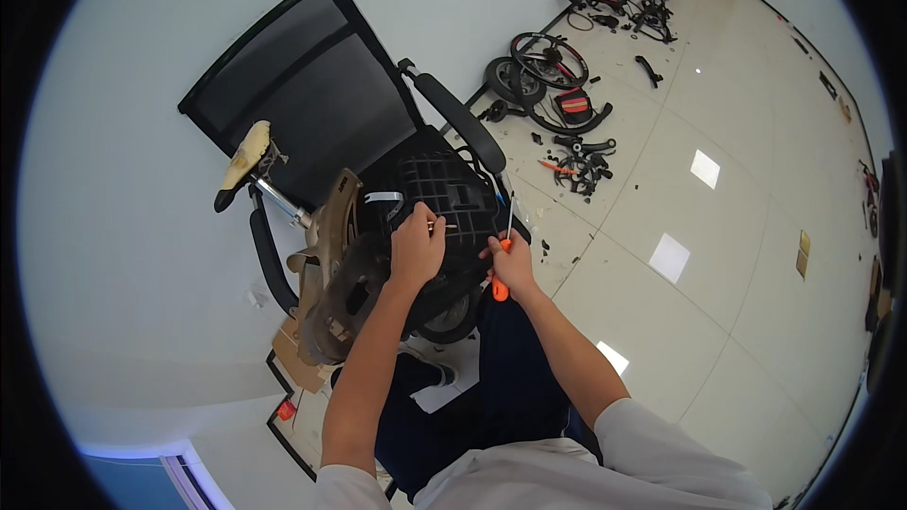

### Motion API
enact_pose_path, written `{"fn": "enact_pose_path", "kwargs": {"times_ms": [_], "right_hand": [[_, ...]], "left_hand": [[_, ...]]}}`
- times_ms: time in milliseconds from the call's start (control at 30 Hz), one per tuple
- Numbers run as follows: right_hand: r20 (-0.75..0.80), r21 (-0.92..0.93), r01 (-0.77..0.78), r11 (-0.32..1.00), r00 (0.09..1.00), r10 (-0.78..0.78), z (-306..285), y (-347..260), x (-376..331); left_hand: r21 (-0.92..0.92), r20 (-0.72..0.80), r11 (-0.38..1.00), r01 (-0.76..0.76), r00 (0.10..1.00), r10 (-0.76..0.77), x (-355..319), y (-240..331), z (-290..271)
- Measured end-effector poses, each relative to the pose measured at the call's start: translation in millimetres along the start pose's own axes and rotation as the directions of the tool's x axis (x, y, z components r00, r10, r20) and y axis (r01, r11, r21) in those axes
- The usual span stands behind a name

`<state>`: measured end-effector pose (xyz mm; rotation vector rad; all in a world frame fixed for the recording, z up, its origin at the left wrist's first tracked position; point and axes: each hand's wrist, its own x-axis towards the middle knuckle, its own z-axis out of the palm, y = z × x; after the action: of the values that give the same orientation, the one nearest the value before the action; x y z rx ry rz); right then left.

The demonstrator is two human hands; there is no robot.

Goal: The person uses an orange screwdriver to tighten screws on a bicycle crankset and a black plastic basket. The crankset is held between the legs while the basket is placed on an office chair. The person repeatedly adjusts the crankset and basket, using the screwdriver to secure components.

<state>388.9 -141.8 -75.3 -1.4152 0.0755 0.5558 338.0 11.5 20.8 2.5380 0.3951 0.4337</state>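
Observation:
My right hand (pixel 513 266) is closed round a screwdriver (pixel 501 287) with an orange handle, its thin shaft pointing up and away from me. My left hand (pixel 418 247) is closed in a pinch on a small thin metal piece (pixel 447 226) whose kind I cannot make out. Both hands are at the near side of a black plastic part with a grid of ribs (pixel 453 191), which lies on an office chair. Left of my left hand is a scuffed brown body shell (pixel 333 295). A torn yellowish saddle (pixel 248 153) on a silver post rises behind it.
The black chair (pixel 312 85) has a mesh back and a padded armrest (pixel 460 121) just beyond my right hand. Bicycle wheels (pixel 550 59), a red-and-black bag (pixel 573 106) and loose metal parts (pixel 581 170) lie along the wall. Cardboard (pixel 298 357) is at lower left.

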Motion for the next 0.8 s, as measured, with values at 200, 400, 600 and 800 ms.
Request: {"fn": "enact_pose_path", "kwargs": {"times_ms": [200,400,600,800], "right_hand": [[-0.054,-0.220,0.111,0.969,0.991,-0.126,-21,12,11],[-0.030,-0.455,0.389,0.801,0.892,-0.450,-4,-54,-22],[0.198,-0.310,0.304,0.901,0.947,-0.252,7,-54,6],[0.106,-0.117,0.114,0.987,0.989,-0.102,3,-48,38]], "left_hand": [[-0.097,0.085,0.993,-0.062,0.994,0.071,0,16,10],[-0.070,0.035,0.991,-0.118,0.992,0.120,-11,9,22],[-0.326,0.104,0.945,0.033,0.995,0.001,-41,13,32],[-0.440,0.222,0.857,0.268,0.957,-0.186,-182,-14,34]]}}
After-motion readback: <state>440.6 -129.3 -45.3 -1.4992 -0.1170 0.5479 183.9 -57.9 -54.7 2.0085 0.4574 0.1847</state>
